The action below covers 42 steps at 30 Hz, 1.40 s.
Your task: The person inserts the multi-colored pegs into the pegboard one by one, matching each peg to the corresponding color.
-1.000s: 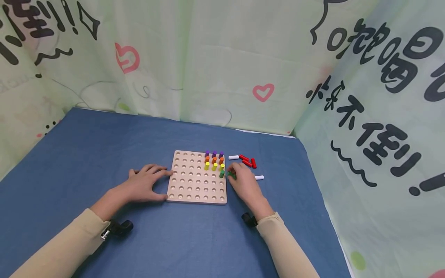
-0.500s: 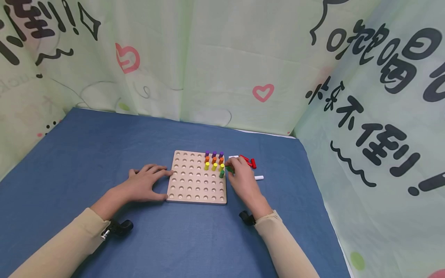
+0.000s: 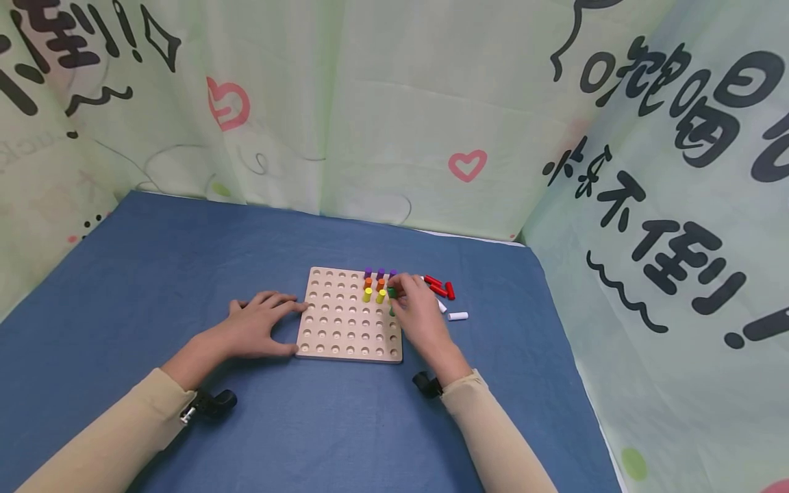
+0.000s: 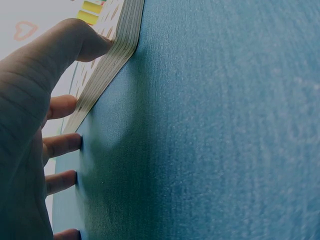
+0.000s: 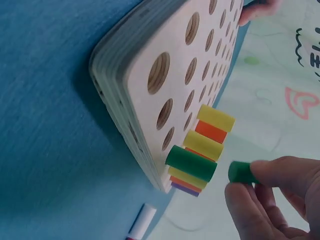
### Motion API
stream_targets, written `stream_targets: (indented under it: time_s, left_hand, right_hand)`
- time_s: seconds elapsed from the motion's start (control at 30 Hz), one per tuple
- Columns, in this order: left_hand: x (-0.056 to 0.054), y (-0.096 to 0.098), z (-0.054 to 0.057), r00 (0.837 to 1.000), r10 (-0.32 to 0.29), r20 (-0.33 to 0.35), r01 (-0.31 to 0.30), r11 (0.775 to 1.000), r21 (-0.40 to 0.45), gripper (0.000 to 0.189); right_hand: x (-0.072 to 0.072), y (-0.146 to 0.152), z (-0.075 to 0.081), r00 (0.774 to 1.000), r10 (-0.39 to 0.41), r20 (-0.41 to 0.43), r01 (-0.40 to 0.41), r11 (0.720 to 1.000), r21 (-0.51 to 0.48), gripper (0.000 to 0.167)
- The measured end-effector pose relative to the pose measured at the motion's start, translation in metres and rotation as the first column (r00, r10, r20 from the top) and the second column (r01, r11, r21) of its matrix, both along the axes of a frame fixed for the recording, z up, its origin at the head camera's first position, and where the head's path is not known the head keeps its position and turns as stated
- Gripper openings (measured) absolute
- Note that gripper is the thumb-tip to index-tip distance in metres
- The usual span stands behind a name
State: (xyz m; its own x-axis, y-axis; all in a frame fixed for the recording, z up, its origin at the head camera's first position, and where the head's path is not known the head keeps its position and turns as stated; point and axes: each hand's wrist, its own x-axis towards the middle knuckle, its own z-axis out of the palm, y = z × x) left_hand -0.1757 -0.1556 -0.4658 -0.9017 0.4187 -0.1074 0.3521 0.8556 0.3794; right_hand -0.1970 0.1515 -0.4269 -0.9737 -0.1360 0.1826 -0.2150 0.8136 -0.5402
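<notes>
A wooden pegboard (image 3: 335,325) with rows of round holes lies on the blue cloth. Purple pegs (image 3: 380,273), orange pegs (image 3: 380,283) and yellow pegs (image 3: 367,295) stand in rows at its far right corner. One green peg (image 5: 191,163) is seated in front of the yellow row. Above the board my right hand (image 3: 419,311) pinches a second green peg (image 5: 242,172) between thumb and fingers. My left hand (image 3: 261,325) rests spread at the board's left side, thumb at the near corner and index finger on the edge; the left wrist view shows the thumb (image 4: 92,45) there.
Several red pegs (image 3: 435,288) lie loose on the cloth right of the board. White pegs (image 3: 458,316) lie beside them. A printed curtain (image 3: 382,116) hangs behind the table and along its right side.
My right hand has lifted a green peg from beside the board and moved it left over the board's right edge. The left hand has stayed in place.
</notes>
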Motion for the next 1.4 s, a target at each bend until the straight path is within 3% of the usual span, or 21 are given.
stream_targets:
  time_s: [0.3,0.77,1.07,1.4]
  left_hand:
    - [0.0000,-0.0001,-0.0002,1.000,0.000,0.001,0.000,1.000,0.003,0.078]
    - [0.0003,0.0003,-0.0002,1.000,0.002,-0.004,-0.002,1.000,0.002,0.078]
    - [0.0001,0.0003,-0.0004,1.000,0.005,-0.003,-0.005,1.000,-0.008,0.079]
    - [0.0003,0.0000,-0.0005,1.000,0.004,-0.005,-0.004,1.000,0.001,0.079]
  right_hand:
    - [-0.0033,-0.0026,-0.0038,0.999,-0.003,0.045,0.001,1.000,0.031,0.018]
    - [-0.0067,-0.0004,-0.0081,0.996,0.057,0.067,-0.063,0.994,0.089,0.013]
    - [-0.0078,-0.0019,-0.0098,0.993,0.047,0.106,-0.059,0.992,0.113,0.013]
    - [-0.0079,-0.0024,-0.0098,0.995,0.037,0.094,-0.049,0.990,0.130,0.009]
